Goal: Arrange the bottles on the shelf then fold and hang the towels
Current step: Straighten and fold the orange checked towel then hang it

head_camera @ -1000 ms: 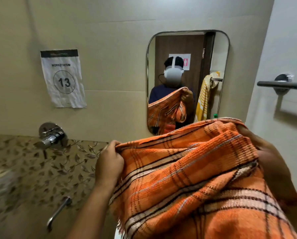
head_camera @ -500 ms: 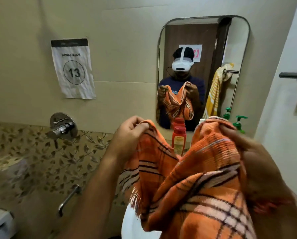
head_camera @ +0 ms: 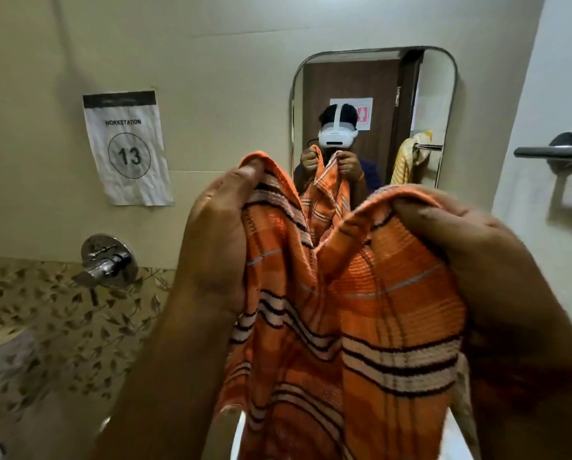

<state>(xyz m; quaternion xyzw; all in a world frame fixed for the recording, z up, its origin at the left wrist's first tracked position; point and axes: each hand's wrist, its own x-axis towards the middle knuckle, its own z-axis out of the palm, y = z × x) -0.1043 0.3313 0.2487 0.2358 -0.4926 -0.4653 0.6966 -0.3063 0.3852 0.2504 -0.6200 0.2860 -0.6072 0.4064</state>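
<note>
An orange plaid towel (head_camera: pixel 354 313) with white and dark stripes hangs in front of me, held up by both hands. My left hand (head_camera: pixel 218 237) grips its top left corner. On the right, my right hand (head_camera: pixel 477 260) grips the other top corner, and the cloth sags in a fold between them. The towel and my arms hide the shelf and the bottles. A dark towel bar (head_camera: pixel 553 151) is fixed to the right wall, bare. The mirror (head_camera: pixel 374 121) reflects a yellow striped towel (head_camera: pixel 410 157) hanging on a rail.
A wall tap valve (head_camera: pixel 107 262) sticks out at the left above leaf-patterned tiles. A paper sign reading workstation 13 (head_camera: pixel 127 147) is taped to the wall. A white basin edge (head_camera: pixel 240 436) shows under the towel.
Both hands have lifted the towel's top corners higher and closer to my face. The red bottle and green pump bottles seen half a second ago are now hidden behind the towel.
</note>
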